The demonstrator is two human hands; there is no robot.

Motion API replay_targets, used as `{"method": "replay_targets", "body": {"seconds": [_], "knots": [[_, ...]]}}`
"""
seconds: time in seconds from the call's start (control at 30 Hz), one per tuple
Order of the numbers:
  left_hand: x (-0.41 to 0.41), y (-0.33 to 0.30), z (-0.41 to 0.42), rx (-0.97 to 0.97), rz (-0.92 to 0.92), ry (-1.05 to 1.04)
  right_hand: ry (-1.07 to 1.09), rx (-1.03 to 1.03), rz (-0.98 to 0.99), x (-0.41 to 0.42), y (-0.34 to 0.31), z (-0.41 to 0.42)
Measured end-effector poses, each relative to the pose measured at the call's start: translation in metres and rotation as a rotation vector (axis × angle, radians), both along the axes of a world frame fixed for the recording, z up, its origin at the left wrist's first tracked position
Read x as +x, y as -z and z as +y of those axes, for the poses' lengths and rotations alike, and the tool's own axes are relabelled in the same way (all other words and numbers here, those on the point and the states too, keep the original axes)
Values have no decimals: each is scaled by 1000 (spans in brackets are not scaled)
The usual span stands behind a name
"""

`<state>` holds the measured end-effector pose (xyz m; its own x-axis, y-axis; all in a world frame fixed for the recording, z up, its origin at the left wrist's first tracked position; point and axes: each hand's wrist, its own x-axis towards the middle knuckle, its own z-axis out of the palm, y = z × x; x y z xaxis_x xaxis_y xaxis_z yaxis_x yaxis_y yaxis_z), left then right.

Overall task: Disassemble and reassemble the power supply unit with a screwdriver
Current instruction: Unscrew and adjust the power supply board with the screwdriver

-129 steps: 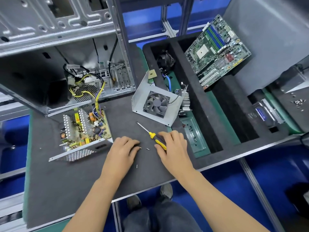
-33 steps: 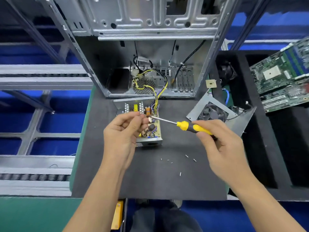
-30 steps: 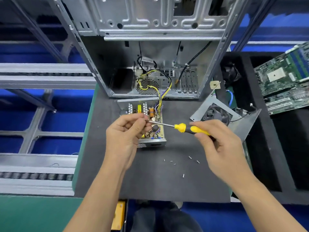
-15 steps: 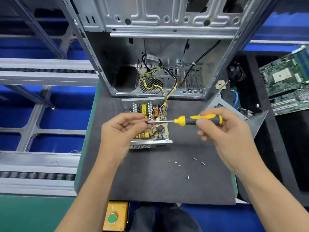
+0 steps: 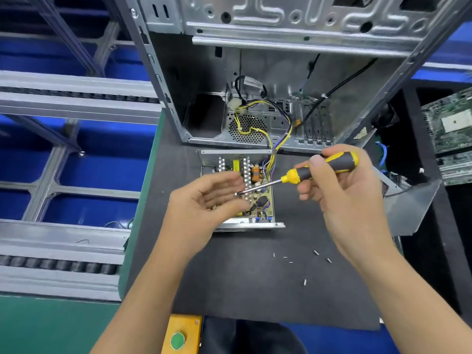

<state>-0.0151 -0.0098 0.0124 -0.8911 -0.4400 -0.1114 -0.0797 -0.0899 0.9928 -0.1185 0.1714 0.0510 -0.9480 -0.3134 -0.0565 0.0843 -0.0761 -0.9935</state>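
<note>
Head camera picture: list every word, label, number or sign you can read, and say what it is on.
No text reads clearly anywhere.
White tag on the cable inside the computer case: too blurred.
Circuit boards at right: print too small.
Open power supply: markings too small.
Screwdriver in the right hand: no lettering visible.
Green button: no lettering visible.

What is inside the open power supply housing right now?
The power supply housing holds a circuit board with heatsinks, an orange coil and yellow wires. The left hand covers its left part, so components there cannot be seen.
</note>
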Motion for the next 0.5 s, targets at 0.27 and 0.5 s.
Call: {"method": "replay_targets", "body": {"seconds": [0.27,0.5], "knots": [[19,24,-21,-276,-70,-19,-198,404,409,-13,5,-5],[3,30,-31,-421,-372,568,-219,470,444,-18,19,-6]]}}
